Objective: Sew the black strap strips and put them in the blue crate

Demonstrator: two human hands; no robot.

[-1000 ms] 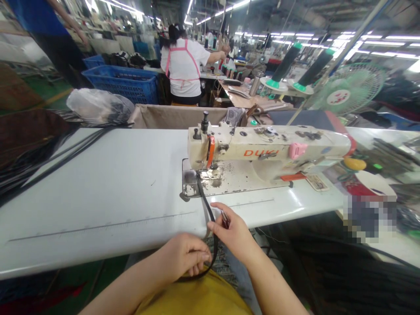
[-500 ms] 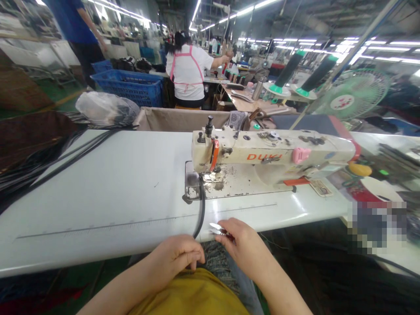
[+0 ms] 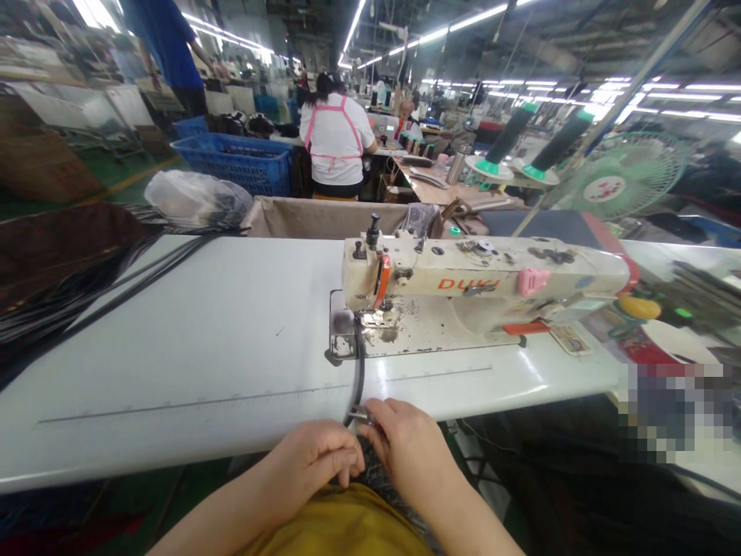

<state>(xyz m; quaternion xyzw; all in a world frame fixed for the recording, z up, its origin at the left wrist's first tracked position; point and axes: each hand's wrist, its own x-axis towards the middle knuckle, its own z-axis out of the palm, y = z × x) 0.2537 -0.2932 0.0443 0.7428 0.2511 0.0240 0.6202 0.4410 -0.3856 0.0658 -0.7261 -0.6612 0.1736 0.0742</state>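
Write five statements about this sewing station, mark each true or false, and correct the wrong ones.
1. The right hand holds metal snips. True.
2. The left hand rests on the sewing machine. False: it is by the front edge of the white tabletop.
3. The black strip runs from the machine's needle area toward the hands. True.
4. The pink piece lies on the tabletop. False: it is on the machine's arm.
5. The fan shows beyond the tabletop. True.
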